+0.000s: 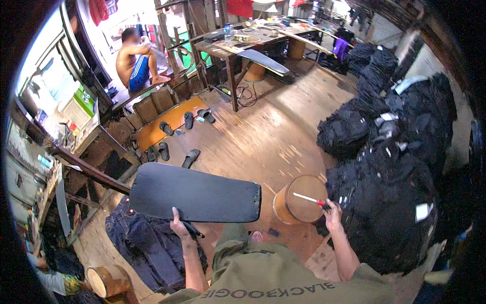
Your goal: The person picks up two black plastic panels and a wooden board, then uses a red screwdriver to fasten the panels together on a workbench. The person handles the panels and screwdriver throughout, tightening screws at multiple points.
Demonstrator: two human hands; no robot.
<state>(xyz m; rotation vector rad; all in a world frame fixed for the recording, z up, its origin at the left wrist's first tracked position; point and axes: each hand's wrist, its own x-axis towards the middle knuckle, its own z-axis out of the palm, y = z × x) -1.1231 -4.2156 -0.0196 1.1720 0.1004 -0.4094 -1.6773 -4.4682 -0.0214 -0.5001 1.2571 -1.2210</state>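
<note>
A dark padded board [197,195], rounded at its left corners, lies across the view in front of me. My left hand [178,226] grips its near edge, the thumb on top and the other fingers mostly hidden. Beside that hand a short dark rod [196,230] sticks out below the board; what it belongs to is unclear. My right hand [333,215] is closed around a screwdriver [321,203] with a red handle. Its pale shaft points left, above the top of a round wooden stool or drum [302,197]. Dark jeans [147,248] are spread beneath the board's left part.
Black garments [385,202] are heaped along the right. Several dark sandals [189,120] lie on the floor ahead left. A worktable [217,48] bearing another board [263,61] stands at the back. One person [134,63] sits in the doorway; another's sleeve [53,281] shows lower left beside a wooden drum [109,280].
</note>
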